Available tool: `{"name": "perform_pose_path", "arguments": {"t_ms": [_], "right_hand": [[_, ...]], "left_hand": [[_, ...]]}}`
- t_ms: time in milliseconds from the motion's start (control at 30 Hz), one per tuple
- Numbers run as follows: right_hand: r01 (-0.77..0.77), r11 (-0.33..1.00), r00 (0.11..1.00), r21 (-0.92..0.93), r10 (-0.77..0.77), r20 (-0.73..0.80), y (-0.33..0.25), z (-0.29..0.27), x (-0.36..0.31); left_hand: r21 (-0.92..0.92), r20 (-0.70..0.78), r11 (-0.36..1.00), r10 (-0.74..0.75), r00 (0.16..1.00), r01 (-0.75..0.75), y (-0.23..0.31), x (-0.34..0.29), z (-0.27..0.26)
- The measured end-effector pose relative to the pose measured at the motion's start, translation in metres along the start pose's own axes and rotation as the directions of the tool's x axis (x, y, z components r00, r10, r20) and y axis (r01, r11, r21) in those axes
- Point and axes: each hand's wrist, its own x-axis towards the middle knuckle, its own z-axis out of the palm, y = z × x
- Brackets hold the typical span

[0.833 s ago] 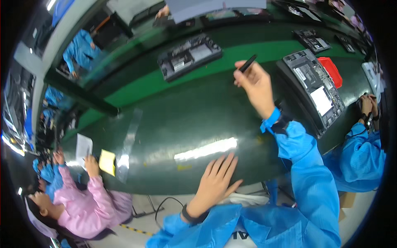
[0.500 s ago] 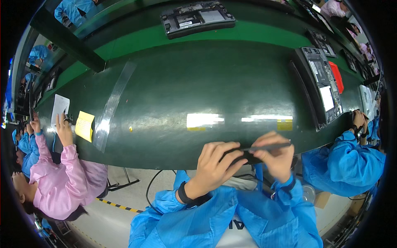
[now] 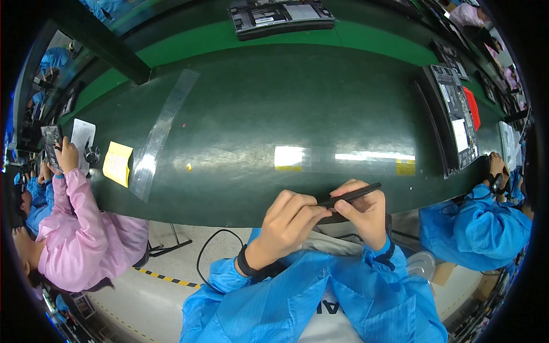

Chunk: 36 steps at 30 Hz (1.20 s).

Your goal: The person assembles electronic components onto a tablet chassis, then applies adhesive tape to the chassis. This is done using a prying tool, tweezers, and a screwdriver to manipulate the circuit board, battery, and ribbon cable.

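Observation:
Both hands meet above the near edge of the green table. A slim black pen-like tool (image 3: pixel 361 192) slants up to the right between them; its exact kind cannot be made out. My right hand (image 3: pixel 366 214) pinches it between thumb and fingers. At the tool's lower left end, my left hand (image 3: pixel 290 222) has its fingers curled closed around it, hiding that end. Each wrist wears a black band. Below the hands is my blue work coat.
An opened laptop base (image 3: pixel 454 120) with bared parts stands at the right, beside a red object (image 3: pixel 472 107). Another laptop base (image 3: pixel 280 18) lies at the far side. Left are clear tape (image 3: pixel 166 134), a yellow note (image 3: pixel 118 164) and a co-worker in pink (image 3: pixel 80 223).
The black tool has gone from nearly level to tilted up at its right end. My hands have drawn closer together. The co-worker in pink now holds a dark device.

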Motion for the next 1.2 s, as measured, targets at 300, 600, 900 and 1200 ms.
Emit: {"name": "perform_pose_path", "arguments": {"t_ms": [300,600,900,1200], "right_hand": [[0.043,0.996,0.992,-0.083,-0.033,0.119,-0.005,0.001,0.010],[-0.021,0.975,0.998,-0.220,0.034,0.056,-0.021,-0.005,0.013],[-0.125,0.969,0.988,-0.213,0.102,-0.116,-0.004,-0.076,0.038],[0.003,0.946,0.999,-0.325,-0.015,-0.034,-0.011,-0.056,0.044]], "left_hand": [[-0.153,0.054,0.984,-0.088,0.995,0.095,0.003,0.010,-0.010],[-0.098,0.065,0.972,-0.206,0.976,0.212,-0.005,0.027,-0.003],[0.327,0.475,0.939,-0.070,0.877,-0.102,-0.036,0.017,-0.032],[0.273,0.432,0.962,-0.126,0.893,0.004,-0.034,0.017,-0.024]]}}
